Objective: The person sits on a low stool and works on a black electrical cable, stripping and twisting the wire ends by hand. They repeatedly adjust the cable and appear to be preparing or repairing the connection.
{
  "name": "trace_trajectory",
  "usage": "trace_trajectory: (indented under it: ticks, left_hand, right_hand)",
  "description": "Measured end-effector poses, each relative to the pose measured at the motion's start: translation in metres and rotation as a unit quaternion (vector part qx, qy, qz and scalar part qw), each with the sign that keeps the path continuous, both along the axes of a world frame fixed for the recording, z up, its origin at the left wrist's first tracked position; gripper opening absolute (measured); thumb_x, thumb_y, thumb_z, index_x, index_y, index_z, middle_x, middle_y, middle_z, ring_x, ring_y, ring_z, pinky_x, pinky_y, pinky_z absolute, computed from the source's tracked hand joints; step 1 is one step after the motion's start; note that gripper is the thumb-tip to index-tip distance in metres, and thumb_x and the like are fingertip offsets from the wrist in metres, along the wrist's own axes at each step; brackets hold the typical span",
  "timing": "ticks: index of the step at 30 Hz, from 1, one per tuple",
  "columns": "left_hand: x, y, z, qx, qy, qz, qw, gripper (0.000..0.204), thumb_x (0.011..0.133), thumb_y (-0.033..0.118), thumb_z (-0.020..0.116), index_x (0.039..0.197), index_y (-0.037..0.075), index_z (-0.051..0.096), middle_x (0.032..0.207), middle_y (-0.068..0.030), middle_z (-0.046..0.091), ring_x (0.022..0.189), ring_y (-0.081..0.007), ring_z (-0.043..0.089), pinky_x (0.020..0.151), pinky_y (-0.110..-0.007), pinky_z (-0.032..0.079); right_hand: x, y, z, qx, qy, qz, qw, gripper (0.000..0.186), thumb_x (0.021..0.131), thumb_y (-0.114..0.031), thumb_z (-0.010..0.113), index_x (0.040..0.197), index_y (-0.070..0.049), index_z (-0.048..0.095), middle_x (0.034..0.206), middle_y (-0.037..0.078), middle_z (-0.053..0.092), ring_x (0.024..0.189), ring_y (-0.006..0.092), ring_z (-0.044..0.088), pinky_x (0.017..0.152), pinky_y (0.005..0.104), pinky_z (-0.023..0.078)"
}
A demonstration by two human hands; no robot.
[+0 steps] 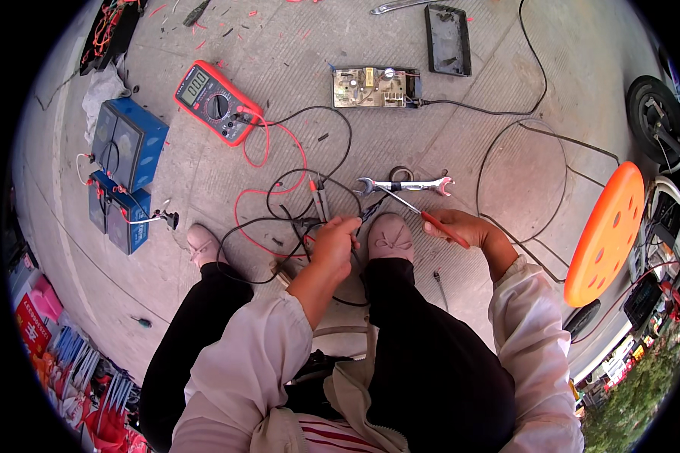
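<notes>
My right hand [461, 228] is closed round the red handle of a screwdriver [402, 199]. Its thin metal shaft points up and left, with the tip near one jaw of a double-ended spanner [419, 185]. That spanner lies on the ground beside a roll of tape [401, 173]. In front of my right shoe, my left hand [335, 245] pinches what looks like a black cable [368, 214]; the fingers partly hide it. Just beyond this hand lie the red and black test probes [319, 199], wired to a red multimeter [217, 104].
An open circuit board [376, 87] with a black cord lies ahead, near an empty black case half [448, 41]. Two blue batteries [128, 143] stand at left. An orange round stool seat [605, 234] and a wheel [656, 119] are at right. Loose leads loop round my feet.
</notes>
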State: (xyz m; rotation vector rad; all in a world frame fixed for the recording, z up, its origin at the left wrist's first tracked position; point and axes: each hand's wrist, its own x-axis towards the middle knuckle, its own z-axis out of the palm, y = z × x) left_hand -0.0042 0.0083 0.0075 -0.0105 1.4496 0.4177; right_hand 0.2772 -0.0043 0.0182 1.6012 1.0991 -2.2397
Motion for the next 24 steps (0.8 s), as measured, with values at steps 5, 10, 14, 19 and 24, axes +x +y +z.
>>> trace_trajectory:
  ticks: [5, 10, 14, 19, 24]
  left_hand:
    - [0.007, 0.006, 0.005, 0.009, 0.005, -0.018, 1.000, 0.009, 0.084, 0.014, 0.068, 0.085, 0.007, 0.061, 0.068, 0.0023, 0.048, 0.060, -0.0090, 0.046, 0.054, -0.025, 0.040]
    - [0.012, 0.018, -0.004, 0.039, -0.017, 0.004, 0.999, 0.010, 0.084, 0.014, 0.068, 0.087, 0.007, 0.061, 0.070, 0.0018, 0.049, 0.061, -0.0101, 0.047, 0.056, -0.026, 0.040]
    - [0.011, 0.033, -0.009, 0.068, -0.023, -0.003, 0.997, 0.010, 0.084, 0.013, 0.067, 0.087, 0.006, 0.061, 0.069, 0.0016, 0.050, 0.059, -0.0098, 0.047, 0.054, -0.026, 0.040]
    - [0.008, 0.040, -0.011, 0.064, -0.030, -0.006, 0.997, 0.010, 0.084, 0.013, 0.066, 0.089, 0.005, 0.061, 0.070, -0.0001, 0.050, 0.060, -0.0118, 0.048, 0.056, -0.027, 0.041]
    - [0.004, 0.044, -0.014, 0.044, -0.057, 0.001, 0.997, 0.008, 0.085, 0.011, 0.065, 0.088, 0.007, 0.059, 0.076, -0.0013, 0.050, 0.069, -0.0139, 0.048, 0.062, -0.031, 0.043]
  right_hand:
    - [0.001, 0.007, -0.001, -0.053, 0.030, -0.070, 0.996, 0.077, 0.080, -0.080, 0.049, 0.101, -0.007, 0.059, 0.072, -0.001, 0.044, 0.065, 0.0095, 0.044, 0.058, 0.0233, 0.038]
    - [-0.012, -0.002, 0.000, -0.059, 0.102, -0.160, 0.980, 0.083, 0.083, -0.078, 0.046, 0.121, -0.005, 0.051, 0.076, -0.001, 0.043, 0.068, 0.0083, 0.041, 0.060, 0.0221, 0.037]
    - [-0.016, -0.030, -0.002, -0.071, 0.123, -0.165, 0.976, 0.085, 0.085, -0.078, 0.041, 0.129, -0.006, 0.046, 0.083, -0.001, 0.043, 0.071, 0.0089, 0.041, 0.061, 0.0230, 0.038]
    - [-0.025, -0.041, -0.006, -0.028, 0.129, -0.214, 0.968, 0.076, 0.086, -0.079, 0.038, 0.112, -0.009, 0.051, 0.077, 0.000, 0.043, 0.067, 0.0107, 0.044, 0.062, 0.0241, 0.039]
    - [-0.030, -0.028, -0.009, -0.010, 0.115, -0.203, 0.972, 0.068, 0.086, -0.079, 0.036, 0.090, -0.012, 0.046, 0.073, 0.001, 0.043, 0.064, 0.0119, 0.044, 0.060, 0.0244, 0.038]
